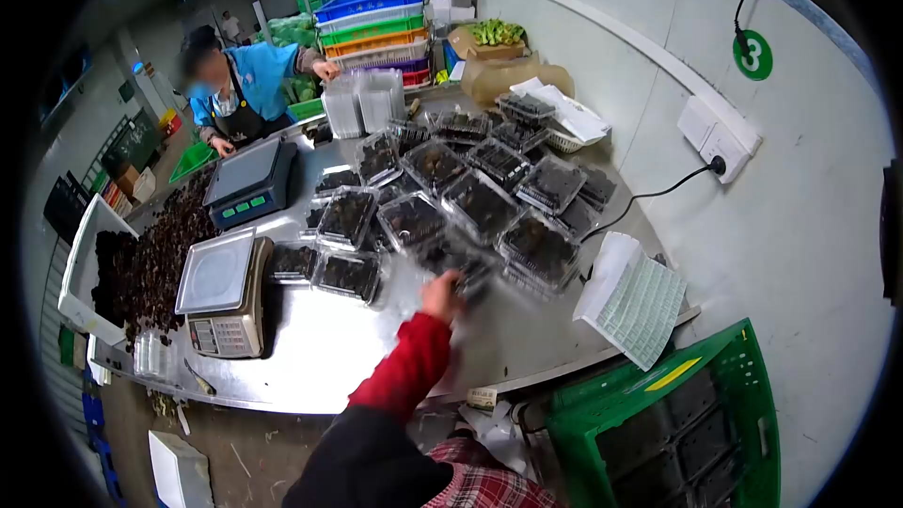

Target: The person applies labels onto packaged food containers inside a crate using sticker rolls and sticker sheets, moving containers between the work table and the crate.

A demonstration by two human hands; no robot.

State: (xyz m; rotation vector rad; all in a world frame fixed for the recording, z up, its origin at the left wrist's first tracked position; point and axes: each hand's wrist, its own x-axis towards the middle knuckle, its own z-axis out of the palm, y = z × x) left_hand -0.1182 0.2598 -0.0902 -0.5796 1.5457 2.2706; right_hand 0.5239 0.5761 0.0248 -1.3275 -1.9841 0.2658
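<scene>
My left hand (440, 298), in a red cuff and dark sleeve, reaches over the metal table. Its fingers are closed on the near edge of a clear plastic clamshell box (461, 259) with dark contents, blurred by motion. Around it lie many similar clamshell boxes, some stacked, such as one box (482, 204) behind and another box (538, 245) to the right. One more box (346, 275) sits to the left. My right hand is out of view.
Two scales (224, 287) (252, 179) stand left, beside a heap of dark pieces (174, 226). A green crate (757, 386) holding dark-filled boxes is at lower right. A co-worker (249, 80) touches stacked empty containers (362, 103). A power cord (649, 195) reaches the table.
</scene>
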